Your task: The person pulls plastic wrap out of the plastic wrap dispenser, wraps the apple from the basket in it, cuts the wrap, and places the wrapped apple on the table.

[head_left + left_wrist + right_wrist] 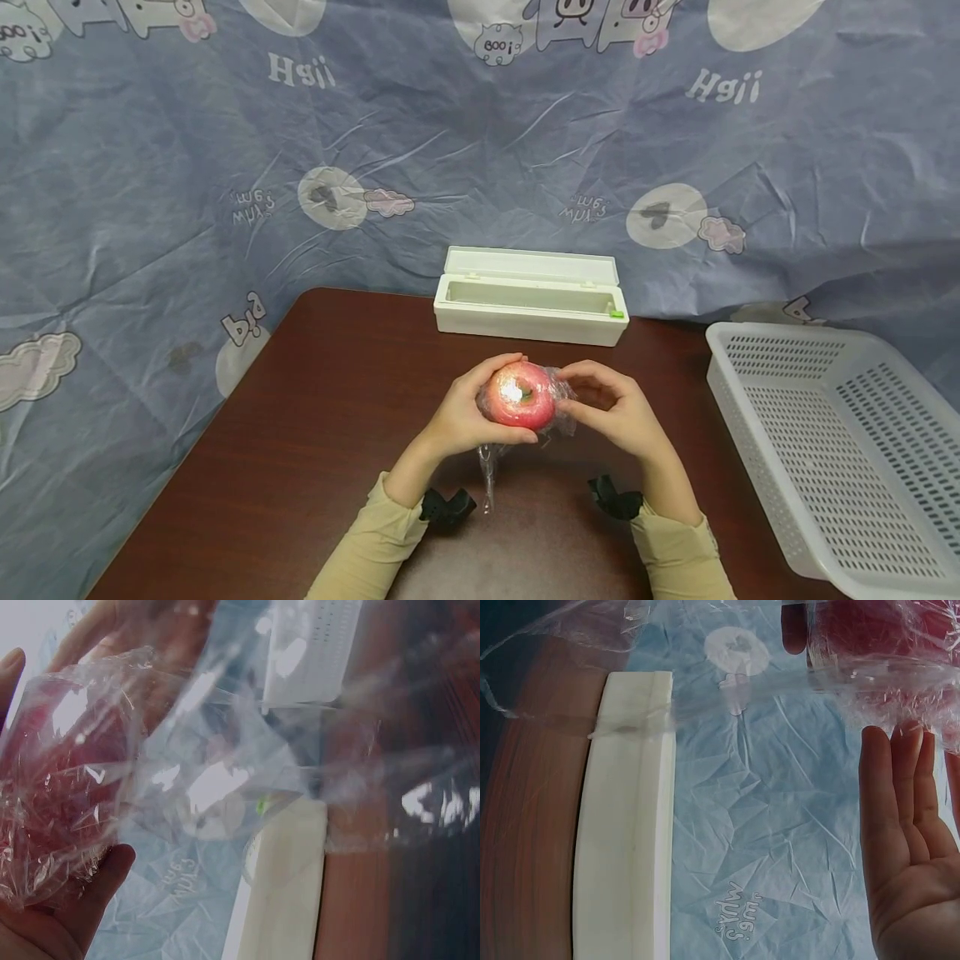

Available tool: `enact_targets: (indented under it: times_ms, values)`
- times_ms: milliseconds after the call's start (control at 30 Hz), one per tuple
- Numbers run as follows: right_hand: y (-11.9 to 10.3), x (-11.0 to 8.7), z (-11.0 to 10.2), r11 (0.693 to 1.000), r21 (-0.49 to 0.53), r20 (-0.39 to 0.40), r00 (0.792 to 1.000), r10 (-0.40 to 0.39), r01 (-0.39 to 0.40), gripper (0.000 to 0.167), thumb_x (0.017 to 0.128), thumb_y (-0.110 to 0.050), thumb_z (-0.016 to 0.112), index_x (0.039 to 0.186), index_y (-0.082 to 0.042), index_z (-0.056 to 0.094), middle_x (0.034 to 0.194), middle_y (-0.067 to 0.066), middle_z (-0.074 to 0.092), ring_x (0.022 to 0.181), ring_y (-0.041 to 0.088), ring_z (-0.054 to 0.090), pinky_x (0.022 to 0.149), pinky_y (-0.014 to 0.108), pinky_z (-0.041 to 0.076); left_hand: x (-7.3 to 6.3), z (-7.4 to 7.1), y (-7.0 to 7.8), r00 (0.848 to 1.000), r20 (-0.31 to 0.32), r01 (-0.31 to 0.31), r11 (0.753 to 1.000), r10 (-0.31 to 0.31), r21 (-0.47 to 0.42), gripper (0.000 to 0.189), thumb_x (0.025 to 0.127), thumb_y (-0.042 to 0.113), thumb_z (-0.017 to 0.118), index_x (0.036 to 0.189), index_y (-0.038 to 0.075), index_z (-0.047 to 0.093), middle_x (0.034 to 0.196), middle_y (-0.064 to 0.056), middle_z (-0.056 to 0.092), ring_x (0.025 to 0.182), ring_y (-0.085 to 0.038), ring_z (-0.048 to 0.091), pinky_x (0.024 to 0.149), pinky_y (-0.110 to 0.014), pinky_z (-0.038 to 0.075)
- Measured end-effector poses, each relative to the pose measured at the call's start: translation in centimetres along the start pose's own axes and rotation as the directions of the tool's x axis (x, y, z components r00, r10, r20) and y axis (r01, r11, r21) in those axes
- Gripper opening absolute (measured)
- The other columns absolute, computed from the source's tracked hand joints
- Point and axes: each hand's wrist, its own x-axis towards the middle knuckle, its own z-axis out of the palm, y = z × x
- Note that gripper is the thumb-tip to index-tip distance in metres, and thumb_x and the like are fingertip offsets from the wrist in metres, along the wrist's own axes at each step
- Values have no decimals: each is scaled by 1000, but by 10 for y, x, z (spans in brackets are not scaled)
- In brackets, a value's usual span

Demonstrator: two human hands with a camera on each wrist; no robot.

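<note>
A red apple (pixel 519 395) wrapped in crinkled clear plastic film (pixel 564 410) is held above the table. My left hand (pixel 467 417) grips it from the left, fingers over the far side and thumb along the near side. On the opposite side, my right hand (pixel 617 410) touches the film with its fingertips, thumb and index finger apart. The right wrist view shows several fingers (pixel 904 787) of that hand nearly straight, tips at the film. A loose strip of film dangles below the apple, and film stretches across much of the left wrist view.
Behind the hands, a long white box (pixel 531 323) stands with its lid raised and a green piece at its right end. A white perforated basket (pixel 757 450) sits at the right of the brown table (pixel 247 467). Blue printed cloth (pixel 480 167) hangs behind.
</note>
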Motion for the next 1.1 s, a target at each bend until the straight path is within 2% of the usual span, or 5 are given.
enact_targets:
  times_ms: [200, 400, 700, 933, 1100]
  values:
    - [3, -1, -1, 999, 22, -13, 999, -32, 32, 30, 75, 15, 69, 103, 10, 61, 101, 4, 64, 89, 17, 64, 75, 28, 54, -1, 1, 0, 1000, 4, 7, 1000, -7, 29, 84, 57, 0, 88, 129, -5, 47, 124, -16, 55, 107, -22, 56, 90, -35, 48]
    - [8, -1, -3, 996, 48, -55, 996, -68, 71, 19, 76, 17, 67, 92, 8, 64, 90, 3, 66, 72, 11, 61, 58, 21, 50, -1, 1, -1, 1000, 5, 4, 999, -4, 34, 84, 57, 0, 88, 129, -4, 47, 124, -15, 55, 107, -22, 55, 89, -35, 48]
    - [9, -1, -5, 983, 82, -98, 983, -157, 166, 24, 74, 20, 66, 91, 3, 67, 87, 6, 66, 66, 9, 58, 51, 19, 47, -1, 0, 0, 1000, 3, 4, 999, -4, 41, 82, 56, 2, 89, 128, -3, 49, 123, -14, 57, 106, -21, 56, 89, -35, 49]
    - [7, -5, -13, 993, 21, -86, 989, -116, 118, 20, 76, 16, 68, 91, 3, 68, 87, 5, 67, 68, 8, 58, 51, 20, 46, 0, -1, 0, 1000, 8, -16, 999, 16, 34, 79, 55, 0, 89, 125, -3, 51, 119, -15, 59, 103, -21, 57, 86, -34, 50]
    - [5, -8, -19, 996, -24, -131, 988, -84, 81, 22, 73, 22, 66, 88, 7, 67, 86, 3, 67, 69, 8, 59, 53, 19, 46, 0, -2, -1, 1000, 3, -22, 1000, 22, 14, 79, 54, -1, 89, 124, -4, 52, 118, -16, 59, 102, -21, 57, 86, -34, 50]
